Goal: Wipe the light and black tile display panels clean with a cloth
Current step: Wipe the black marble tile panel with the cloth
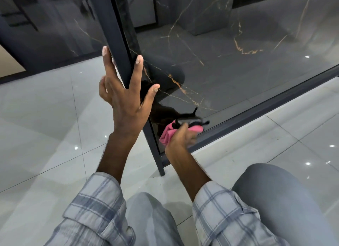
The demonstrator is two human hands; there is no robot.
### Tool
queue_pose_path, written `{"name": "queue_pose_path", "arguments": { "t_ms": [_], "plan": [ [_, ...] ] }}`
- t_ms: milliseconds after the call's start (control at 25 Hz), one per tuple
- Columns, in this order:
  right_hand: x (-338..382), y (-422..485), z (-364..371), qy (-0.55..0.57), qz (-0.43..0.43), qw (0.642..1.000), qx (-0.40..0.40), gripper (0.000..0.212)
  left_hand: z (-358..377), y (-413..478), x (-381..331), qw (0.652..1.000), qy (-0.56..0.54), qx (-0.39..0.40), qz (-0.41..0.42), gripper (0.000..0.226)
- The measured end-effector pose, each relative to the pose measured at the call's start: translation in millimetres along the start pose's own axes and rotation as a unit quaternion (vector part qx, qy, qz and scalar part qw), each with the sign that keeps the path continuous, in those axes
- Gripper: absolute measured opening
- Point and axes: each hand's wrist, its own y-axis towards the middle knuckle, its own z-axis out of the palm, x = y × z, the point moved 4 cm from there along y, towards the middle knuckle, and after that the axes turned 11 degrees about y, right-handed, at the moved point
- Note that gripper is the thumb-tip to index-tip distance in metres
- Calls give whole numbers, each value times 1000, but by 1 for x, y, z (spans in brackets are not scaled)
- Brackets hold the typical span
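Wiping black panel (229, 71), lower corner near floor. Right hand (180, 138) fingers clenched round cloth (166, 135), pressed on panel. Left hand (126, 101) fingers straight, bracing frame (117, 36). Next, likely: sweep cloth along bottom edge.

No lettering, label or number can be read anywhere (only veining and reflections show).

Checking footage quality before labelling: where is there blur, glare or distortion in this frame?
Head view: the right hand and crumpled pink cloth are motion-blurred; the glossy black gold-veined tile panel mirrors them; light glints dot the pale floor tiles.
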Motion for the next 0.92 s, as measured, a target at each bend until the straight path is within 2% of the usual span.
{"name": "queue_pose_path", "arguments": {
  "t_ms": [40, 120, 200, 240, 280, 320, 360, 400, 480, 520, 600, 680, 800, 880, 920],
  "plan": [
    [26, -8, 4, -7, -103, 995, 4, 65, 0, -1, 1, 1000, -3, 3, 0, 63],
    [66, -23, 11, -26, -320, 944, 73, 76, 2, -1, 0, 1000, -7, -2, 3, 62],
    [80, -18, 9, -46, -400, 912, 74, 76, 5, 0, -1, 1000, -13, -15, 4, 62],
    [70, -3, 1, -53, -377, 924, 43, 77, 6, -1, 1, 1000, -13, -20, 3, 62],
    [57, 13, -10, -47, -293, 955, 6, 74, 8, -2, 2, 1000, -12, -25, 3, 62],
    [32, 34, -20, -22, -157, 987, -21, 69, 9, -3, 3, 999, -14, -29, 2, 63],
    [5, 45, -29, 15, -13, 1000, -15, 64, 9, -3, 4, 999, -20, -30, 1, 63],
    [-16, 48, -36, 54, 80, 995, -14, 66, 9, -3, 4, 999, -25, -30, 2, 63],
    [-28, 47, -34, 78, 117, 989, -37, 93, 7, -2, 4, 999, -29, -32, 2, 63],
    [-20, 46, -27, 76, 101, 991, -51, 92, 7, -1, 5, 999, -27, -33, 2, 63],
    [25, 33, -14, 10, -4, 998, -69, 68, 6, 0, 3, 999, -26, -33, 5, 64],
    [82, 13, 3, -4, -193, 980, -46, 67, 5, -1, 0, 999, -29, -39, -1, 62],
    [137, -34, 18, -20, -443, 894, 67, 79, -7, 1, -14, 998, -22, -57, -22, 63],
    [159, -56, 24, -45, -544, 828, 127, 81, -23, 13, -26, 995, 7, -99, -7, 61],
    [167, -53, 26, -50, -571, 808, 136, 82, -34, 25, -30, 991, 23, -130, 9, 60]
  ]
}}
